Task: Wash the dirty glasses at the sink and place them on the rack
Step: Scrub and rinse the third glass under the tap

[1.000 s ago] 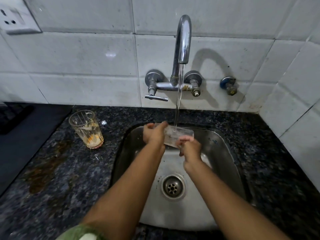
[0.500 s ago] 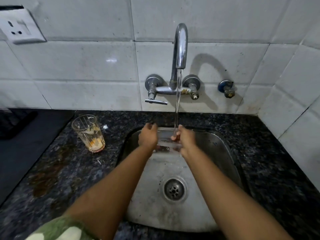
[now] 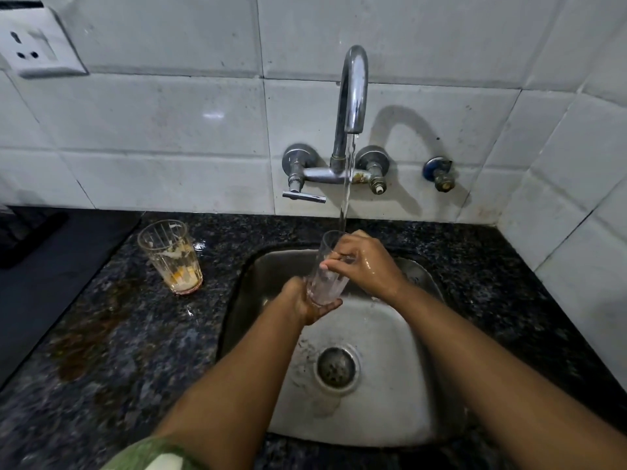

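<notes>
Glass (image 3: 325, 273) now upright under tap, left hand (image 3: 303, 301) cupping base, right hand (image 3: 366, 264) gripping rim

Green-and-white sleeve (image 3: 152, 456), bare forearms

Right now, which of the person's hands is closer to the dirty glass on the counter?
The left hand. It cups the base of the glass being rinsed over the sink, nearer the dirty glass; the right hand is farther right.

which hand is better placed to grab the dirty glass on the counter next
Left, probably. The dirty glass stands on the counter left of the sink, nearer the left hand, which cups the base of the glass being rinsed. The right hand is farther away.
</notes>
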